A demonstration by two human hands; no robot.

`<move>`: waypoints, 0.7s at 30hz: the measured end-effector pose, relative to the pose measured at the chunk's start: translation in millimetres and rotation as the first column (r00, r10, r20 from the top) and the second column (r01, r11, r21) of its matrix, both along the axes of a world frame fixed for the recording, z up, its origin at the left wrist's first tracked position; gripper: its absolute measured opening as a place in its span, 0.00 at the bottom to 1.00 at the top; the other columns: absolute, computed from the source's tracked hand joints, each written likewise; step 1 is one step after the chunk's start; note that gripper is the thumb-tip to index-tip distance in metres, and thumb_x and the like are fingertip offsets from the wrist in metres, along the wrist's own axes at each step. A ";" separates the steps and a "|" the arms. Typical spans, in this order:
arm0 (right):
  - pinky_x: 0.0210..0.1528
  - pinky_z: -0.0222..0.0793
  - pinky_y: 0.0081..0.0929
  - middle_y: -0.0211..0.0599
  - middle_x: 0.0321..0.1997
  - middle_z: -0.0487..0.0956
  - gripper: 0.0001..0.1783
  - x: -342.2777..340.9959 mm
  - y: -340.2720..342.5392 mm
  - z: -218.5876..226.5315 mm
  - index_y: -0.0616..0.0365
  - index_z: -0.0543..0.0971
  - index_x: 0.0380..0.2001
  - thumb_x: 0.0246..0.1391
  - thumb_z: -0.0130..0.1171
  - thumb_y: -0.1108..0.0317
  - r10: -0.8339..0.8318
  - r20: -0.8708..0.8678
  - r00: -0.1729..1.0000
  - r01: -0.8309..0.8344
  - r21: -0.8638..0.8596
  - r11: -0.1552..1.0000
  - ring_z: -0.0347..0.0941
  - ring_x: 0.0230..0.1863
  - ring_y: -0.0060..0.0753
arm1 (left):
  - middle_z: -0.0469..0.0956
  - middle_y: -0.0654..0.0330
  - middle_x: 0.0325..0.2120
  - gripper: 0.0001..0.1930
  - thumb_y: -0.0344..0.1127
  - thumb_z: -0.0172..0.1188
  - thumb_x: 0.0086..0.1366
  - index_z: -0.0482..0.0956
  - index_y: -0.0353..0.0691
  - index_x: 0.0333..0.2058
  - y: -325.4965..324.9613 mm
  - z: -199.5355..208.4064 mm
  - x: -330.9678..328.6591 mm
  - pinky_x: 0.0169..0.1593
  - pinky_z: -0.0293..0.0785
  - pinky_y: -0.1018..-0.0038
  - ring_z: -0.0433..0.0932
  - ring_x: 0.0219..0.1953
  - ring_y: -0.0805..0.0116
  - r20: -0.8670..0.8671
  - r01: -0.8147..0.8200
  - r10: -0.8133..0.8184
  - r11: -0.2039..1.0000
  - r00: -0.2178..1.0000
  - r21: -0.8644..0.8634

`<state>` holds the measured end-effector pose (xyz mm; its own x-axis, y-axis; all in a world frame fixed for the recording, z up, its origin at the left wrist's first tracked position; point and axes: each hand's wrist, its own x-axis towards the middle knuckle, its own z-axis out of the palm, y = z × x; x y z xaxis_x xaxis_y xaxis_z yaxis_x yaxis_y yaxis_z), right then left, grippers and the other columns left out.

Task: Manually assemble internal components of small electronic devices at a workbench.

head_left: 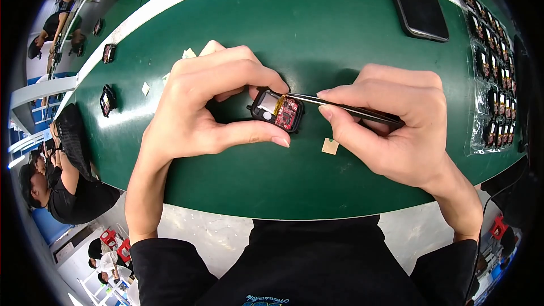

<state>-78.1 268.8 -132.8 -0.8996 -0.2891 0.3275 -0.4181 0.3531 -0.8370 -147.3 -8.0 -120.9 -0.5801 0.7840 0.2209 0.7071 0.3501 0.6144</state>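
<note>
My left hand (pixel 207 102) grips a small black watch-like case (pixel 276 110) between thumb and fingers, just above the green table. Inside the case show a silver battery, a strip of amber tape and a red circuit board. My right hand (pixel 396 119) is closed round black tweezers (pixel 357 111). Their tips reach the upper edge of the case, near the left index fingertip. Whether the tips pinch anything is too small to tell. Below the tweezers a small beige square (pixel 330 146) lies on the table.
On the right, a clear plastic tray (pixel 479 110) holds several similar cases. A black phone (pixel 416 3) lies at the far edge. Two more cases (pixel 107 101) sit at the left, with pale scraps (pixel 145 89) nearby. A person in black (pixel 73 192) sits beyond the table's left edge.
</note>
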 end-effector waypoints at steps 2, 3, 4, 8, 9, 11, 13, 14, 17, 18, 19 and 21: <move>0.20 0.49 0.22 0.29 0.19 0.78 0.10 -0.6 0.8 2.6 0.63 0.93 0.37 0.51 0.76 0.82 0.003 -0.018 1.000 -0.002 0.048 0.999 0.63 0.16 0.15 | 0.88 0.65 0.34 0.31 0.51 0.91 0.42 0.91 0.39 0.42 0.2 2.3 -0.8 0.34 0.60 0.75 0.69 0.26 0.75 -0.006 0.002 -0.002 1.000 1.000 -0.015; 0.20 0.49 0.22 0.29 0.19 0.78 0.10 -0.6 0.7 3.1 0.63 0.93 0.37 0.51 0.76 0.82 0.005 -0.018 1.000 -0.004 0.047 0.999 0.63 0.16 0.15 | 0.88 0.65 0.34 0.31 0.51 0.91 0.42 0.91 0.39 0.42 -0.1 2.2 -0.2 0.34 0.60 0.75 0.69 0.26 0.75 -0.006 0.000 0.000 1.000 1.000 -0.016; 0.20 0.49 0.22 0.29 0.19 0.78 0.10 -0.6 0.7 3.5 0.63 0.93 0.37 0.51 0.76 0.82 0.006 -0.026 1.000 -0.004 0.058 0.998 0.63 0.16 0.15 | 0.87 0.65 0.34 0.31 0.51 0.91 0.42 0.91 0.39 0.42 -0.2 2.0 0.4 0.34 0.60 0.74 0.69 0.26 0.75 -0.005 -0.007 0.007 1.000 1.000 -0.018; 0.20 0.49 0.22 0.30 0.19 0.79 0.10 -0.4 0.0 -0.7 0.63 0.93 0.38 0.51 0.76 0.82 0.009 -0.056 0.998 -0.005 0.069 0.998 0.64 0.16 0.15 | 0.87 0.65 0.33 0.31 0.51 0.91 0.42 0.91 0.39 0.42 -0.1 1.7 2.0 0.34 0.60 0.74 0.69 0.27 0.74 0.007 -0.024 0.024 0.999 1.000 -0.021; 0.20 0.49 0.22 0.30 0.19 0.79 0.10 -0.3 -0.1 -1.1 0.63 0.93 0.38 0.51 0.76 0.82 0.008 -0.056 0.998 -0.005 0.069 0.998 0.64 0.16 0.15 | 0.87 0.65 0.33 0.31 0.51 0.91 0.42 0.91 0.39 0.42 0.9 2.3 2.4 0.34 0.60 0.74 0.69 0.27 0.74 0.008 -0.023 0.024 1.000 1.000 -0.021; 0.20 0.51 0.22 0.32 0.20 0.81 0.10 0.0 -0.2 -1.6 0.63 0.93 0.38 0.52 0.75 0.83 0.013 -0.023 1.000 -0.012 0.043 0.999 0.67 0.17 0.17 | 0.83 0.68 0.29 0.25 0.48 0.90 0.47 0.91 0.44 0.40 3.0 3.8 3.3 0.37 0.61 0.72 0.74 0.27 0.73 0.043 -0.055 0.055 0.998 0.998 -0.007; 0.20 0.53 0.23 0.33 0.21 0.81 0.10 0.0 -0.2 -0.8 0.63 0.93 0.38 0.52 0.75 0.83 0.022 -0.008 1.000 -0.022 0.027 0.999 0.68 0.17 0.18 | 0.82 0.69 0.28 0.25 0.48 0.90 0.47 0.90 0.44 0.40 3.4 4.0 3.9 0.36 0.61 0.72 0.74 0.27 0.73 0.051 -0.063 0.063 0.998 0.997 0.002; 0.21 0.54 0.23 0.34 0.21 0.81 0.09 0.0 -0.2 -0.6 0.64 0.93 0.38 0.53 0.75 0.83 0.032 0.006 0.999 -0.032 0.012 0.999 0.70 0.18 0.19 | 0.81 0.69 0.27 0.25 0.48 0.90 0.47 0.90 0.44 0.40 3.5 4.0 4.2 0.36 0.61 0.72 0.74 0.27 0.73 0.058 -0.072 0.072 0.997 0.996 0.011; 0.21 0.57 0.24 0.35 0.21 0.81 0.09 0.1 -0.5 -0.8 0.64 0.93 0.39 0.53 0.75 0.83 0.030 0.042 0.999 -0.029 -0.022 0.999 0.71 0.19 0.21 | 0.81 0.69 0.27 0.25 0.49 0.90 0.46 0.90 0.44 0.39 4.7 3.9 4.2 0.36 0.61 0.72 0.74 0.27 0.73 0.059 -0.075 0.074 0.997 0.995 0.020; 0.21 0.57 0.24 0.35 0.21 0.81 0.09 0.1 -0.5 -0.7 0.64 0.93 0.39 0.53 0.75 0.83 0.030 0.042 0.999 -0.029 -0.023 0.999 0.71 0.19 0.21 | 0.81 0.69 0.27 0.25 0.49 0.90 0.46 0.90 0.44 0.39 4.6 4.4 4.4 0.36 0.61 0.72 0.74 0.27 0.73 0.060 -0.075 0.074 0.997 0.995 0.019; 0.22 0.57 0.24 0.35 0.21 0.82 0.09 0.1 -0.4 -0.4 0.65 0.93 0.38 0.53 0.75 0.83 0.033 0.037 0.999 -0.033 -0.014 0.999 0.72 0.19 0.22 | 0.81 0.69 0.27 0.25 0.49 0.90 0.46 0.90 0.44 0.40 4.6 5.3 4.5 0.36 0.61 0.72 0.74 0.27 0.73 0.057 -0.077 0.076 0.997 0.995 0.007; 0.22 0.58 0.24 0.36 0.21 0.82 0.09 0.0 -0.1 -0.2 0.65 0.93 0.38 0.53 0.75 0.83 0.036 0.032 0.999 -0.035 -0.006 0.999 0.72 0.19 0.22 | 0.81 0.69 0.27 0.25 0.49 0.90 0.46 0.90 0.44 0.40 4.6 6.2 4.7 0.36 0.62 0.72 0.74 0.27 0.73 0.055 -0.077 0.078 0.997 0.995 -0.007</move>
<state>-78.2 268.8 -132.9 -0.8988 -0.3194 0.3004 -0.4033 0.3338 -0.8520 -142.6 -3.4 -114.7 -0.6502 0.7373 0.1835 0.6431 0.4055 0.6496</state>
